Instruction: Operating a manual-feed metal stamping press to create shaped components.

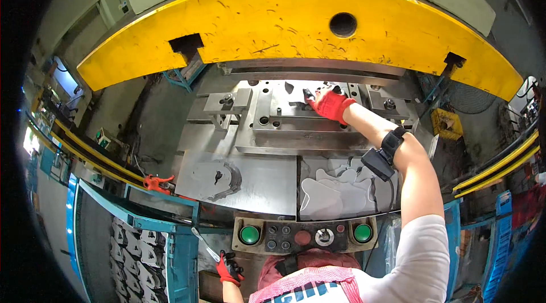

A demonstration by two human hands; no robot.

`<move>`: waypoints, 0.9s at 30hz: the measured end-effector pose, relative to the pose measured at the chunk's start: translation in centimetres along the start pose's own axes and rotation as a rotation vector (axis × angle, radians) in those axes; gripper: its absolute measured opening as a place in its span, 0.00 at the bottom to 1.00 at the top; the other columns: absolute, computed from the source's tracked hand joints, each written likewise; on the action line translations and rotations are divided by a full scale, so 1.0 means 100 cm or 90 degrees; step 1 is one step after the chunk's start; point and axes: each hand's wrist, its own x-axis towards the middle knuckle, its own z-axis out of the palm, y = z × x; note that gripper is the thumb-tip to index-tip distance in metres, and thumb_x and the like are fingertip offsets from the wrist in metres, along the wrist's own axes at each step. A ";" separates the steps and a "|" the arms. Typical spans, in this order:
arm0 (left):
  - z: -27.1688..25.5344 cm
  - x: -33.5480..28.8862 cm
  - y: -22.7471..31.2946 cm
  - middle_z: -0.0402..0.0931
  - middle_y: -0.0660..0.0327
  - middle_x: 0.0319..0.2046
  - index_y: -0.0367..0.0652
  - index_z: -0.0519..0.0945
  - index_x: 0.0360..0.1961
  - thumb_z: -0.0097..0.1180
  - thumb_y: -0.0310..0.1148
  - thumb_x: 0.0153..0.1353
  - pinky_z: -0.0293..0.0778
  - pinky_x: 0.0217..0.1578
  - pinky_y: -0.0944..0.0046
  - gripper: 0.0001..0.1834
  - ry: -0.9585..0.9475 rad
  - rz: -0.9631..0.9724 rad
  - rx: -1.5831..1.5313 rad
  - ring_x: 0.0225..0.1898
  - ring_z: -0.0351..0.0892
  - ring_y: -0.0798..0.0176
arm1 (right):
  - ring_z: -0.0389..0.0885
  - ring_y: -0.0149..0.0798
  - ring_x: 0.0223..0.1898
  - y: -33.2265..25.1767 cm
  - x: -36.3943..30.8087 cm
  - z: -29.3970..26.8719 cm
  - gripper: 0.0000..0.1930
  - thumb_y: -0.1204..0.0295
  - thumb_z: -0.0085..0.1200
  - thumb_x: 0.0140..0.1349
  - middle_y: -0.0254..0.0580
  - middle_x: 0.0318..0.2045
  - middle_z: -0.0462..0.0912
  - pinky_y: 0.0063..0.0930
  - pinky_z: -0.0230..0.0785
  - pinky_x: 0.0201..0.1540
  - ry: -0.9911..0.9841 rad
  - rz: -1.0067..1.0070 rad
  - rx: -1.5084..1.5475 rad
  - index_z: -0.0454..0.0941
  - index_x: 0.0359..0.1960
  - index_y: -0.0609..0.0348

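My right hand (330, 102), in a red glove with dark fingertips, reaches onto the steel die (307, 124) under the press. Its fingers are bent at the bright upper face, near a dark cut-out shape (289, 87); whatever lies within them is hidden. Low at the left, my left hand (229, 269), gloved alike, is closed around a slim silvery hand tool (205, 244) that points up and left. A black device (382, 162) is strapped to my right forearm.
The yellow press beam (273, 24) spans above the die. Flat grey metal pieces (335, 192) lie right of a steel plate (261, 180). A control panel with green buttons (249, 235) is close to my body. Cut parts fill a blue-framed bin (136, 252); red-handled pliers (159, 183) lie nearby.
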 end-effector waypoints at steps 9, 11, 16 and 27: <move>0.011 0.004 0.011 0.54 0.68 0.05 0.44 0.71 0.25 0.43 0.54 0.55 0.54 0.06 0.65 0.22 0.009 -0.023 0.029 0.04 0.53 0.67 | 0.76 0.40 0.26 0.003 -0.004 0.028 0.13 0.68 0.38 0.57 0.44 0.29 0.78 0.36 0.65 0.29 -0.092 -0.002 -0.039 0.72 0.39 0.59; -0.002 -0.003 0.007 0.54 0.68 0.05 0.44 0.71 0.25 0.43 0.54 0.55 0.54 0.07 0.65 0.22 0.023 0.000 0.016 0.05 0.53 0.67 | 0.77 0.43 0.35 0.005 0.009 -0.030 0.15 0.66 0.41 0.55 0.42 0.33 0.78 0.40 0.67 0.36 -0.136 0.061 0.191 0.71 0.43 0.54; 0.023 -0.003 0.016 0.55 0.68 0.06 0.41 0.71 0.27 0.43 0.54 0.55 0.55 0.08 0.64 0.23 -0.008 -0.002 0.012 0.05 0.53 0.67 | 0.69 0.46 0.48 0.001 0.002 -0.042 0.19 0.59 0.43 0.53 0.40 0.46 0.72 0.42 0.56 0.52 -0.066 0.121 0.497 0.71 0.47 0.45; -0.007 -0.005 -0.006 0.59 0.65 0.05 0.43 0.71 0.24 0.51 0.48 0.52 0.55 0.04 0.64 0.18 0.076 0.085 0.013 0.04 0.58 0.66 | 0.72 0.47 0.44 0.019 -0.015 -0.045 0.19 0.56 0.41 0.53 0.45 0.38 0.77 0.40 0.60 0.48 0.030 0.334 0.520 0.72 0.43 0.50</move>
